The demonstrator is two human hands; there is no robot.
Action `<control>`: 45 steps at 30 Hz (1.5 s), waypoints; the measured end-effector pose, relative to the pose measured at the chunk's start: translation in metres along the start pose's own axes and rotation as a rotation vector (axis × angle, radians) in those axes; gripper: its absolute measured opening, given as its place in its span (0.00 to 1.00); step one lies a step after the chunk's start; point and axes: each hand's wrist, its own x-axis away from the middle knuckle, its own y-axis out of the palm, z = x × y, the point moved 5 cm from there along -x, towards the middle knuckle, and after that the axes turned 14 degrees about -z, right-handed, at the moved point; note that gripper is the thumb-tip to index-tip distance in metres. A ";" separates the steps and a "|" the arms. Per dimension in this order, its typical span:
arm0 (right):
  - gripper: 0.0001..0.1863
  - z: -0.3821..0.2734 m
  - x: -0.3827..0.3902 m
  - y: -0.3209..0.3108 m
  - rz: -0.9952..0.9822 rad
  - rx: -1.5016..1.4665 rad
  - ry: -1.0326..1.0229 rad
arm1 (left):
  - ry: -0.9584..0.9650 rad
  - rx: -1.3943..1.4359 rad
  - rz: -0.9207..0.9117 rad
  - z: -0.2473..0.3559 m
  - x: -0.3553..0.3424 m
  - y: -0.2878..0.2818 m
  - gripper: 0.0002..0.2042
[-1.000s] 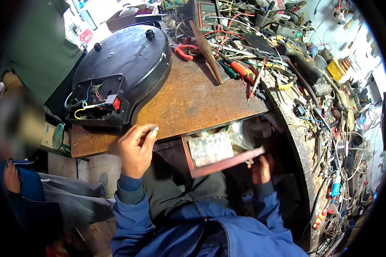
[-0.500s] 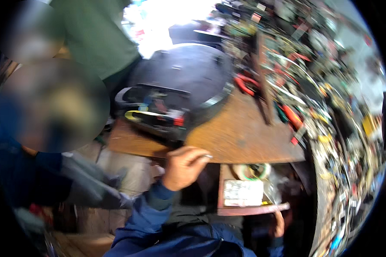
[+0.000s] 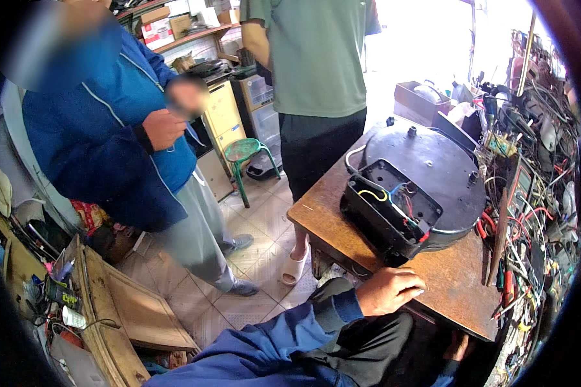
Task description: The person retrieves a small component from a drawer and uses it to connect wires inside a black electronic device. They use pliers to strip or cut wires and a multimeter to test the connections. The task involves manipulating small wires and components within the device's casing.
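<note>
My left hand [image 3: 390, 291] rests at the near edge of the wooden table [image 3: 455, 274], thumb and fingers pinched on a small thing too tiny to name. Just beyond it lies a black round appliance housing [image 3: 426, 171]. Its rectangular compartment is uncovered, showing yellow-green, blue and red wires [image 3: 382, 195]. Low under the table's front edge is my right hand [image 3: 457, 347], partly in shadow. Its fingers are mostly hidden, so I cannot make out its grip.
Tangled cables and tools [image 3: 529, 238] pile along the right side, with red-handled pliers [image 3: 487, 222] beside the housing. Two people stand at the left and beyond the table, one in a blue jacket [image 3: 103, 122]. A green stool [image 3: 243, 151] stands behind them.
My view has swung left and up, bringing in the room and both people. The pulled-out drawer with a tape roll and white box no longer shows. My left hand stays pinched by the table edge.
</note>
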 end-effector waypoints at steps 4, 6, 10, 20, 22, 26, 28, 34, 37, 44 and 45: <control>0.10 0.000 0.014 -0.003 -0.084 0.337 0.059 | 0.028 0.058 0.021 0.002 0.004 -0.002 0.05; 0.08 -0.052 0.117 0.149 -0.238 0.633 -0.240 | -0.018 0.105 0.007 0.006 0.018 -0.005 0.06; 0.15 -0.084 0.182 0.249 -0.451 0.736 -0.477 | -0.083 0.267 -0.008 0.021 0.044 0.005 0.07; 0.09 -0.105 0.210 0.339 -0.668 0.953 -0.858 | -0.226 0.834 -0.021 -0.009 0.107 0.021 0.12; 0.07 -0.099 0.212 0.352 -0.687 0.931 -0.780 | -0.236 1.028 -0.053 -0.022 0.113 0.031 0.13; 0.04 -0.109 0.219 0.373 -0.695 0.894 -0.704 | -0.265 0.952 0.064 -0.015 0.124 0.021 0.12; 0.04 -0.109 0.215 0.374 -0.679 0.848 -0.687 | -0.249 0.930 0.096 -0.016 0.120 0.023 0.12; 0.09 -0.132 0.198 0.378 -0.619 0.603 -0.615 | -0.246 0.803 0.122 0.000 0.113 -0.017 0.11; 0.08 -0.130 0.156 0.336 -0.385 0.744 -0.719 | -0.282 0.768 0.164 -0.016 0.124 -0.032 0.09; 0.13 -0.146 0.047 0.279 -0.190 0.553 -0.722 | -0.092 -0.155 0.486 0.001 0.109 -0.149 0.15; 0.13 -0.142 0.032 0.270 -0.192 0.484 -0.693 | -0.082 -0.244 0.550 -0.003 0.104 -0.162 0.16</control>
